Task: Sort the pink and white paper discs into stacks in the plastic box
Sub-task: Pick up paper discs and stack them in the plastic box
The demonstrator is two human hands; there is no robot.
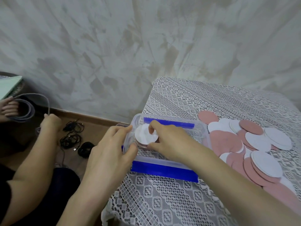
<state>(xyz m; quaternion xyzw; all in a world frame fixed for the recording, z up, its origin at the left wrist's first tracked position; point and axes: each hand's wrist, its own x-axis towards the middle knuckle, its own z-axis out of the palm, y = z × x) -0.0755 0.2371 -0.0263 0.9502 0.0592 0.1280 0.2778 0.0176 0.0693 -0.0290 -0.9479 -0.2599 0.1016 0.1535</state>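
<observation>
A clear plastic box (pixel 200 128) with blue clip handles sits at the left edge of the lace-covered table. Inside its left end lies a stack of discs (pixel 144 137), white on top with pink showing beneath. My right hand (pixel 171 141) reaches into the box, fingertips pressing on the top white disc. My left hand (pixel 112 147) grips the box's left wall with thumb and fingers. A loose pile of pink and white discs (pixel 250 144) spreads over the table to the right of the box.
The table's lace cloth (pixel 162 201) hangs over its left edge. Another person sits at left on the floor, their hand (pixel 48 124) holding a grey coiled cable (pixel 24 108). Black cables (pixel 73 137) lie on the brown floor. A wall rises behind.
</observation>
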